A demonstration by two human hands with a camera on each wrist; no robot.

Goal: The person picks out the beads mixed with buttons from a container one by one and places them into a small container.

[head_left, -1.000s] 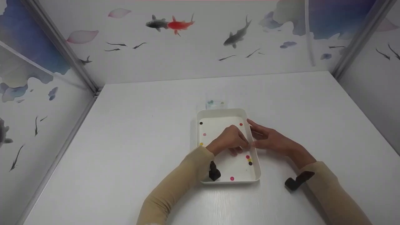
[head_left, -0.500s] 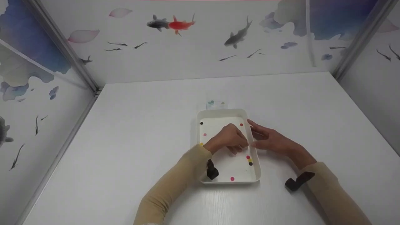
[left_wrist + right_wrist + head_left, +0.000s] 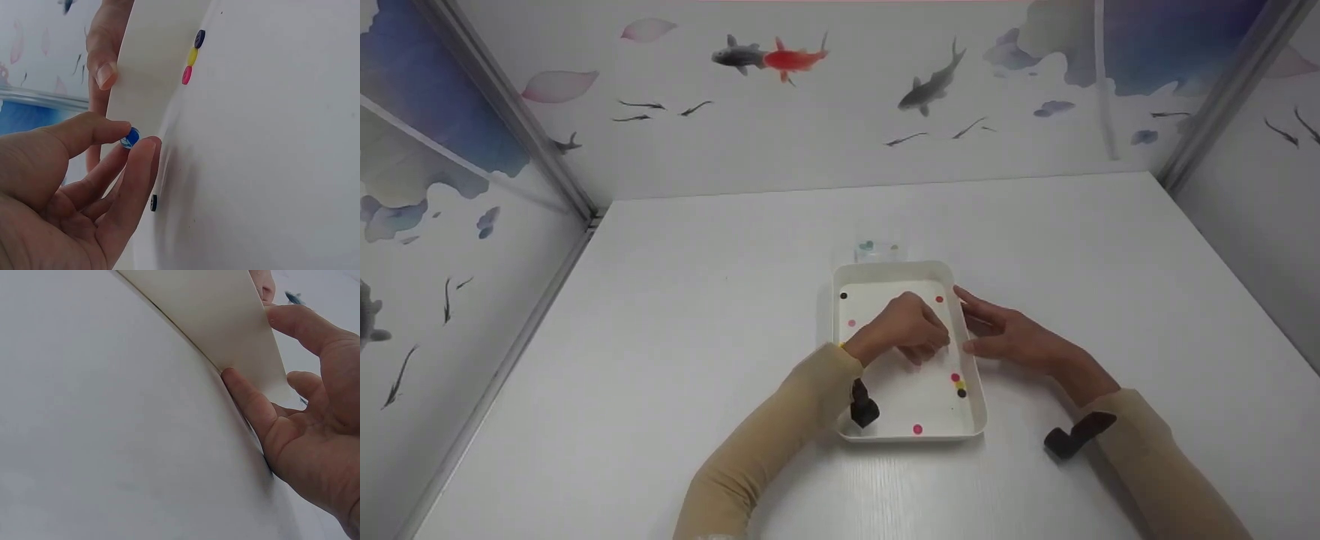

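In the left wrist view, my left hand (image 3: 73,185) pinches a small blue-and-white button (image 3: 130,138) between thumb and fingertips. The head view shows this left hand (image 3: 907,328) over the white tray (image 3: 915,436), near its right wall. My right hand (image 3: 1020,341) rests against the outside of that wall; the right wrist view has its fairly straight fingers (image 3: 244,396) touching the wall low down, with the thumb by the rim. Inside the tray, pink (image 3: 955,377), yellow (image 3: 960,385) and black (image 3: 961,393) buttons lie in a touching row near the right wall.
Other buttons are scattered in the tray: black (image 3: 844,295) and pale pink (image 3: 852,323) on the left, red (image 3: 939,299) at the back right, pink (image 3: 917,429) in front. A clear box (image 3: 880,252) with several greenish pieces stands behind the tray.
My left hand has drawn slightly left and back from the tray's right wall, fingers still together. The right hand, the tray and the row of buttons have stayed in place.
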